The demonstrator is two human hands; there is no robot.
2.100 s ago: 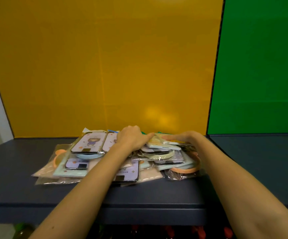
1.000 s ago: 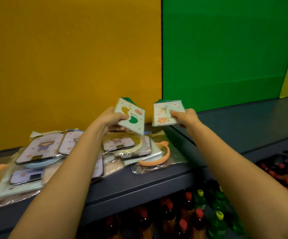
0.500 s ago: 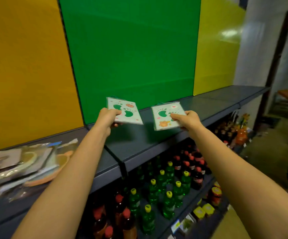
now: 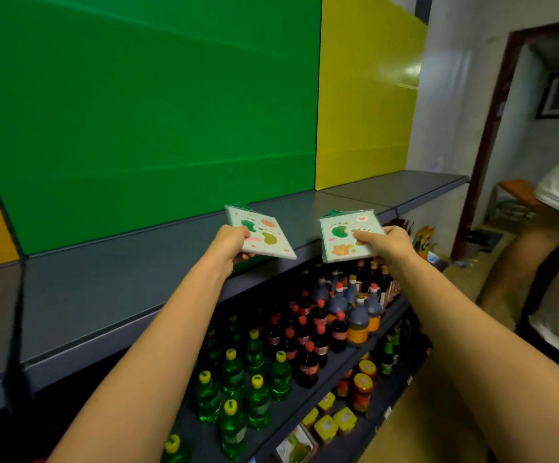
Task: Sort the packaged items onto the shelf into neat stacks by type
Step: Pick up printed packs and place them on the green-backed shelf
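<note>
I see left hand [image 4: 229, 240] fingers pinching left packet [image 4: 266, 237] by its near corner, right hand [image 4: 386, 242] likewise on right packet [image 4: 340, 242], both over shelf [image 4: 121, 282] front.

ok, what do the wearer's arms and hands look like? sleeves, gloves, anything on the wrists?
Both arms are bare as far as the frame shows: no sleeves. The left hand and right hand are ungloved. No watch, band or ring is visible on the parts that show, and there are no markings.
</note>
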